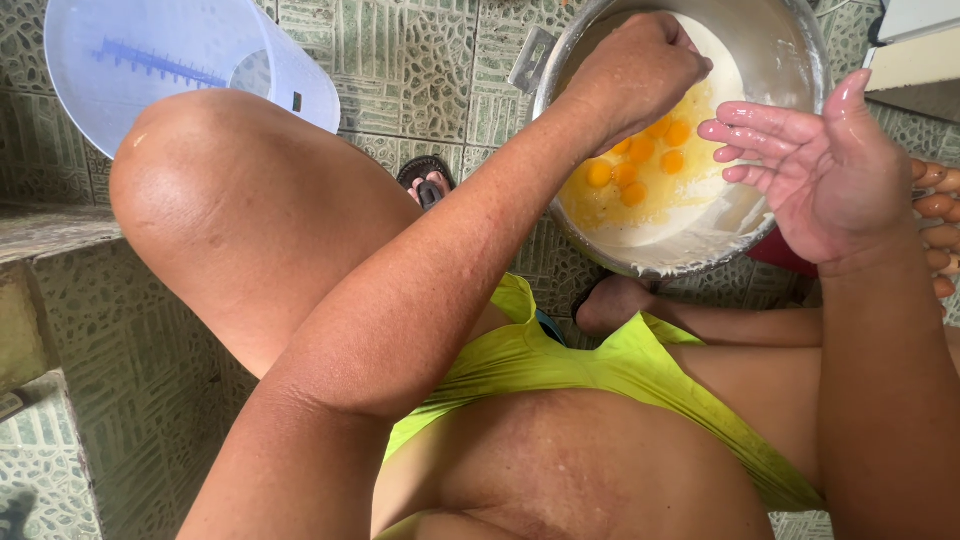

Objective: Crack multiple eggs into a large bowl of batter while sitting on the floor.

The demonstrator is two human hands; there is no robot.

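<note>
green patterned floor tiles (420, 60) run under everything, and the work goes on low down at floor level, with a tiled step (50, 300) rising well off to the outer side of the left arm. a metal mixing bowl (800, 40) stands on the tiles directly beneath both hands.

inside it, white flour (715, 60) lines the bottom and sides, and several cracked eggs (640, 165) lie in a pool on top, their yolks whole and orange, just under the left hand and beside the fingertips of the right. the yolks are unbroken and the flour around them looks dry and unmixed, so by my judgement the cracking is well along while the stirring or kneading has not begun.

the left hand (640, 65) reaches across over the bowl's far side, closed into a loose fist; whether it grips anything, i cannot tell, since its palm faces away. the right hand (820, 170) hovers above the near rim, fingers spread and straight, palm turned up, wet and glistening, holding nothing.

just beyond the right wrist, at the frame's edge, brown eggs (935, 215) sit in a row, seemingly uncracked, so more may be left to add. far off past the left elbow, a translucent measuring jug (150, 60) with blue markings rests on the tiles. a sandalled foot (428, 182) shows between knee and bowl.
</note>
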